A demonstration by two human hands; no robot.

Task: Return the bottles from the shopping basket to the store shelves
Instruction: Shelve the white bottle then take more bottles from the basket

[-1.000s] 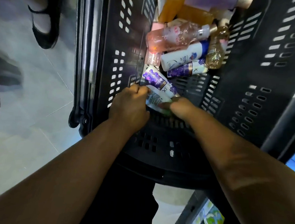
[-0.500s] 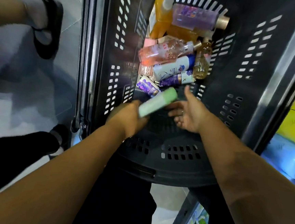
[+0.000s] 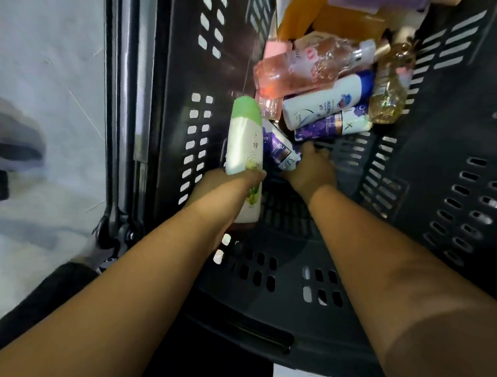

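Green-capped, a white bottle (image 3: 244,140) is sitting at centre-left in the left hand (image 3: 226,192), fingers curling round its lower half, over the basket (image 3: 450,206). At centre the right hand (image 3: 312,170) is reaching at a purple bottle (image 3: 278,147), and I cannot tell whether it is gripping. A pile of bottles (image 3: 326,75) is lying at upper right, so most of the shelving is waiting.

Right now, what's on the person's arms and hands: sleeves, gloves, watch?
Both forearms are bare right to the frame edge: no sleeves, cuffs or gloves on the left hand or right hand. No watch, bracelet or band shows at either wrist. The fingers are mostly hidden, so rings cannot be ruled out.
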